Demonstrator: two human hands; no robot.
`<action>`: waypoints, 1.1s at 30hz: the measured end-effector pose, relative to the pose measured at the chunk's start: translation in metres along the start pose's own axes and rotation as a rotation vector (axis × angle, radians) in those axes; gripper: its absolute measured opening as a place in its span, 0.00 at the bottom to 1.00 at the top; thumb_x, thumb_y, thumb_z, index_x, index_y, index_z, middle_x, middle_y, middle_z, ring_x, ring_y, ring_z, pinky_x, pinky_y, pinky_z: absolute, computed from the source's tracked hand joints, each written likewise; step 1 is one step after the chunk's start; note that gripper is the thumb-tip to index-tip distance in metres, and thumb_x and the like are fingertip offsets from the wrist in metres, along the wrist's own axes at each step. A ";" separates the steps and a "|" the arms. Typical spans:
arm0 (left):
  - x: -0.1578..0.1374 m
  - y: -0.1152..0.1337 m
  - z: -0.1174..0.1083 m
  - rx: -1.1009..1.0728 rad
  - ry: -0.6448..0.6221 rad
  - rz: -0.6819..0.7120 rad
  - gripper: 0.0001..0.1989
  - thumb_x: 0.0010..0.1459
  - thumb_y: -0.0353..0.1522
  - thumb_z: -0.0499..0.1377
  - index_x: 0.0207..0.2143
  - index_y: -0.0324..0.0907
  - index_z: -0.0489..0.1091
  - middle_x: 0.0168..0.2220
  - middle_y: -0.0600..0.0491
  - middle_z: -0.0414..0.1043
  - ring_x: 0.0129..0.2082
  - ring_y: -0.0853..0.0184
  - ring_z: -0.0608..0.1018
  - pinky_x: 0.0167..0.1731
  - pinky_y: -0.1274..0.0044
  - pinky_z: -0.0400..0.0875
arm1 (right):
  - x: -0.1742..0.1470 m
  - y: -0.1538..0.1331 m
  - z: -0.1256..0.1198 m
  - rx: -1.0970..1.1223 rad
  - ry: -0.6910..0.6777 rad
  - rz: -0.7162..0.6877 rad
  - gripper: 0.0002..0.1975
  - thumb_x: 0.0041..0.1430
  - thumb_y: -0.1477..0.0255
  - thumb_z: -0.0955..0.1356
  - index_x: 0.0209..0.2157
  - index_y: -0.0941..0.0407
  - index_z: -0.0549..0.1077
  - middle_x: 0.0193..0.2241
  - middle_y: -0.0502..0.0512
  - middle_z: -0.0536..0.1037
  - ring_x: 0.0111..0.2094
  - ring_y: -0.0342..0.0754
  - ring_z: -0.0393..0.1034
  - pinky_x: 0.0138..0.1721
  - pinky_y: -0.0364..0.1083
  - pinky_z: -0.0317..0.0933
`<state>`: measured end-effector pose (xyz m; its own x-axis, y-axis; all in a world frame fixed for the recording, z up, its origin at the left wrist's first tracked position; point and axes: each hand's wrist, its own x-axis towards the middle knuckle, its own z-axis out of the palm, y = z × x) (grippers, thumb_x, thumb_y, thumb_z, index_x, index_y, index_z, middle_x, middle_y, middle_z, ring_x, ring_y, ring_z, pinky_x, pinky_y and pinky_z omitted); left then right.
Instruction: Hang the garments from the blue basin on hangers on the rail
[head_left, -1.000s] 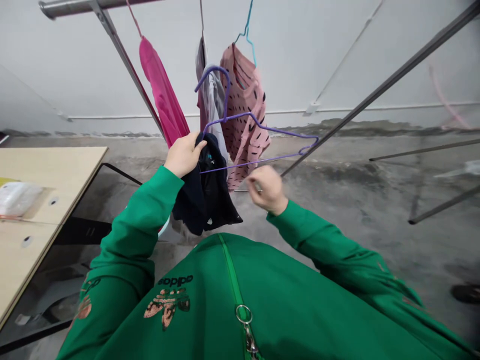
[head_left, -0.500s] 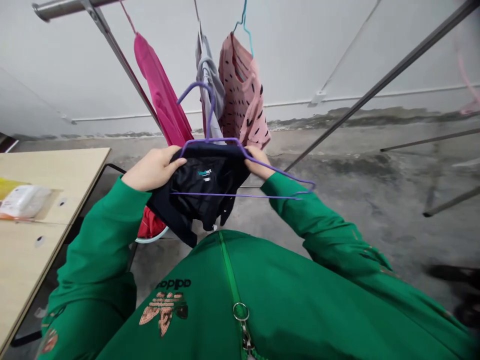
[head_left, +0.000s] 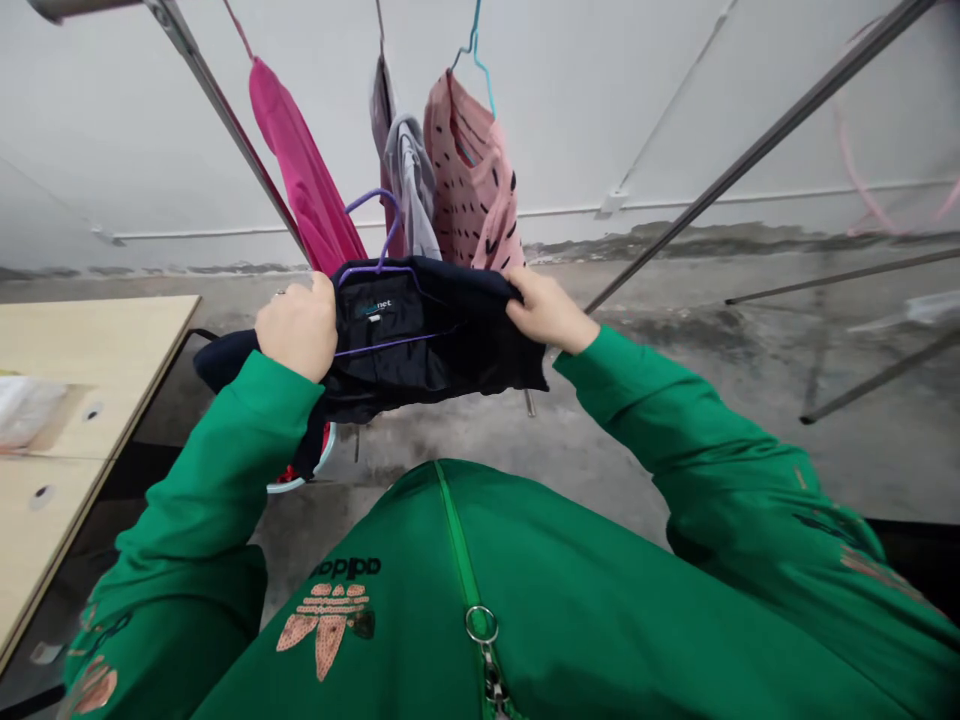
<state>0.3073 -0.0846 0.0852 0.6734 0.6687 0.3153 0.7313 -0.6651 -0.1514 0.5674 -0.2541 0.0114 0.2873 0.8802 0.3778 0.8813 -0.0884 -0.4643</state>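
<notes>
A dark navy jacket (head_left: 480, 340) with a shiny black lining is stretched between my hands in front of my body. My left hand (head_left: 300, 325) is closed on its left shoulder by the collar, and my right hand (head_left: 551, 308) pinches the edge of the other shoulder. Inside the jacket sits a purple hanger (head_left: 390, 235); its hook rises above the collar and its lower bar crosses the lining. The hanger's right end is hidden under the cloth. A label shows at the inner neck.
Beyond the jacket hang a magenta garment (head_left: 304, 165), grey clothes (head_left: 411, 185) and a pink spotted top (head_left: 476, 170). Metal rack poles (head_left: 750, 155) slant on both sides. At left stands a wooden table (head_left: 97, 350); a pale basin (head_left: 328, 455) with red cloth is partly covered.
The hanger's right arm, which stuck out over my right sleeve, is now inside the jacket. My right hand has moved right, spreading the jacket; my left hand has shifted slightly left.
</notes>
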 end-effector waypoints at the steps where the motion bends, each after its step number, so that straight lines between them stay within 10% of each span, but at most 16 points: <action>1: 0.003 -0.001 0.002 -0.022 0.011 -0.011 0.22 0.62 0.31 0.42 0.56 0.37 0.62 0.40 0.37 0.71 0.46 0.50 0.75 0.41 0.64 0.67 | -0.012 -0.011 0.001 0.062 -0.065 -0.018 0.12 0.53 0.72 0.62 0.39 0.60 0.71 0.37 0.63 0.76 0.37 0.55 0.70 0.40 0.52 0.65; 5: 0.010 -0.005 0.004 -0.052 -0.007 0.032 0.23 0.65 0.35 0.39 0.57 0.43 0.62 0.42 0.41 0.70 0.46 0.50 0.73 0.39 0.64 0.66 | -0.044 -0.033 -0.012 0.385 -0.473 -0.119 0.17 0.60 0.61 0.63 0.44 0.58 0.74 0.38 0.58 0.79 0.36 0.50 0.73 0.40 0.48 0.68; 10: 0.003 0.003 0.000 -0.041 -0.014 0.176 0.23 0.65 0.36 0.39 0.54 0.43 0.65 0.40 0.43 0.70 0.44 0.52 0.73 0.39 0.64 0.64 | -0.026 -0.005 -0.026 0.203 0.030 -0.031 0.24 0.58 0.60 0.66 0.53 0.58 0.69 0.49 0.63 0.75 0.51 0.57 0.69 0.54 0.56 0.62; 15: -0.007 0.016 -0.005 -0.160 0.012 0.290 0.22 0.65 0.38 0.42 0.52 0.40 0.68 0.38 0.41 0.70 0.44 0.53 0.73 0.44 0.64 0.65 | -0.021 -0.002 -0.002 0.225 -0.154 -0.136 0.19 0.60 0.66 0.61 0.49 0.57 0.71 0.46 0.61 0.77 0.47 0.54 0.71 0.50 0.54 0.65; 20: 0.007 -0.020 0.007 -0.471 -0.157 0.481 0.36 0.57 0.48 0.56 0.62 0.40 0.56 0.50 0.42 0.69 0.51 0.55 0.72 0.52 0.66 0.65 | -0.048 -0.007 -0.009 0.170 0.045 -0.023 0.15 0.56 0.71 0.60 0.40 0.56 0.75 0.38 0.59 0.79 0.39 0.54 0.74 0.44 0.53 0.67; 28: 0.016 -0.060 0.094 -0.843 -0.398 0.222 0.26 0.51 0.37 0.58 0.51 0.35 0.64 0.49 0.45 0.70 0.50 0.61 0.72 0.53 0.67 0.67 | -0.063 0.012 -0.046 -0.007 0.193 -0.076 0.15 0.53 0.75 0.60 0.34 0.55 0.77 0.30 0.57 0.80 0.33 0.51 0.76 0.35 0.47 0.68; 33: 0.010 -0.045 0.073 -0.958 -0.290 0.274 0.20 0.51 0.37 0.59 0.46 0.37 0.66 0.42 0.50 0.70 0.42 0.64 0.73 0.48 0.69 0.70 | -0.080 0.021 -0.066 -0.034 0.291 -0.060 0.13 0.52 0.76 0.61 0.33 0.56 0.77 0.28 0.54 0.79 0.30 0.48 0.76 0.31 0.43 0.68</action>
<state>0.2884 -0.0237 0.0269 0.8964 0.4250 0.1258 0.2420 -0.7070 0.6645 0.5880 -0.3575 0.0245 0.3253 0.7138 0.6202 0.9107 -0.0600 -0.4087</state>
